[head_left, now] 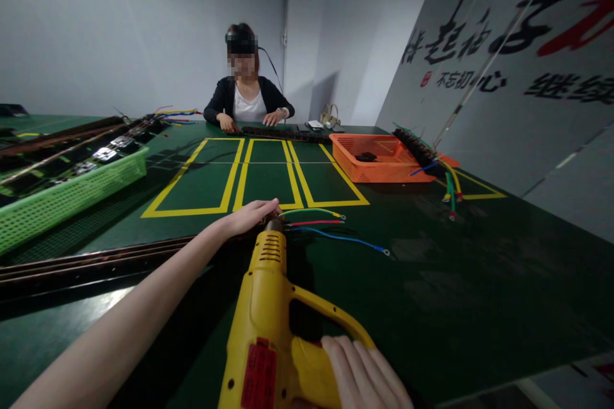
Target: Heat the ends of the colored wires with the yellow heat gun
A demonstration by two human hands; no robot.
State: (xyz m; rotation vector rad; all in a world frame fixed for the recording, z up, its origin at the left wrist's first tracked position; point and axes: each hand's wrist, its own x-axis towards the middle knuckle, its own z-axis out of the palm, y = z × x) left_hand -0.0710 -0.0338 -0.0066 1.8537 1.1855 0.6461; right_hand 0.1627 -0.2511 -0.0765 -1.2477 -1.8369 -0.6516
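Head-worn view; faces forward and down over near table (480, 294); reaches far wall (134, 32).

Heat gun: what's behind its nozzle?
Fingers of the left hand, with coloured wires running off to the right. Where those wires begin can't be seen, covered by the hand and nozzle.

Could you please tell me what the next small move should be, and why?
Perhaps ease the left hand slightly back from the nozzle, since the two look very close while the right hand grips the yellow heat gun; whether it is running cannot be seen.
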